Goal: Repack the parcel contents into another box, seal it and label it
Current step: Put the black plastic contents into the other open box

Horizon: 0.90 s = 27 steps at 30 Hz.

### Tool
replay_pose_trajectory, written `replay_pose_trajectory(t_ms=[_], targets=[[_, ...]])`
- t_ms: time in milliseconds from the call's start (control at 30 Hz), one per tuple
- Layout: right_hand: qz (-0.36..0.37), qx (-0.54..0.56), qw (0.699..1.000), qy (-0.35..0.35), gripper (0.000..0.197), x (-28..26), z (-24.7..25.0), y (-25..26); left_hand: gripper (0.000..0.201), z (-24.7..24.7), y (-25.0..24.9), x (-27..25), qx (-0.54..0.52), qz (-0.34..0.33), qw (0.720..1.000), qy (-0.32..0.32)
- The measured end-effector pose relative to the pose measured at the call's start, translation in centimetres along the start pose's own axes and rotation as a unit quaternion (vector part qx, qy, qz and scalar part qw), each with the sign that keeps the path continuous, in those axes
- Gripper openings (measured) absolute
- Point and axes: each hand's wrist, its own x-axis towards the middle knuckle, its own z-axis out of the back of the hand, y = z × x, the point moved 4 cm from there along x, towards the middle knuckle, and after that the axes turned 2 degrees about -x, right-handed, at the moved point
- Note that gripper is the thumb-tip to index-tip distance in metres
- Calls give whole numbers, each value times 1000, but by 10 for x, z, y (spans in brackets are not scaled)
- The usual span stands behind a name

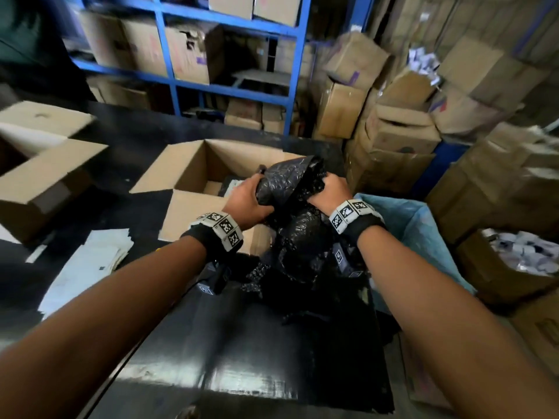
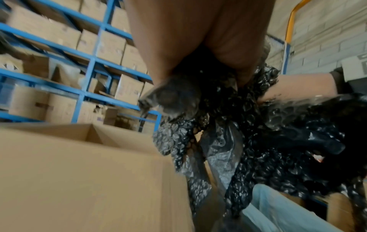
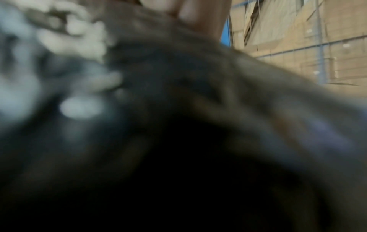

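Observation:
A crumpled sheet of black bubble wrap [image 1: 290,189] hangs between both hands above the near right corner of an open cardboard box [image 1: 193,167]. My left hand [image 1: 248,201] grips its left side, and my right hand [image 1: 328,192] grips its right side. The loose end of the wrap trails down toward the black table [image 1: 230,352]. In the left wrist view the black bubble wrap [image 2: 248,125] bunches under my left hand [image 2: 190,51], beside the cardboard box [image 2: 89,172]. The right wrist view is blurred, and the bubble wrap [image 3: 178,125] fills most of it. Something pale lies inside the box, partly hidden.
A second open cardboard box [image 1: 42,164] stands at the left. White papers [image 1: 90,264] lie on the table near my left forearm. A bin lined with a blue bag [image 1: 423,237] is to the right. Blue shelving [image 1: 230,55] and stacked cartons [image 1: 393,128] stand behind.

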Motion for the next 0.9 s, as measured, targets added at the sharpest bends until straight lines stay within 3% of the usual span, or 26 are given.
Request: replay_pose_trajectory(t_ms=[300, 533, 700, 800, 900], targets=[[22, 16, 999, -26, 20, 94, 11, 95, 54, 96, 5, 82, 2, -25, 998, -49], [13, 58, 998, -37, 22, 213, -33, 129, 59, 145, 50, 176, 3, -25, 999, -38], [-36, 88, 995, -32, 20, 260, -87, 125, 60, 138, 106, 229, 15, -2, 1000, -5], [-105, 58, 992, 28, 39, 272, -135, 97, 64, 110, 147, 244, 48, 31, 997, 54], [-148, -14, 979, 142, 63, 279, -187, 58, 64, 79, 178, 246, 115, 41, 984, 132]])
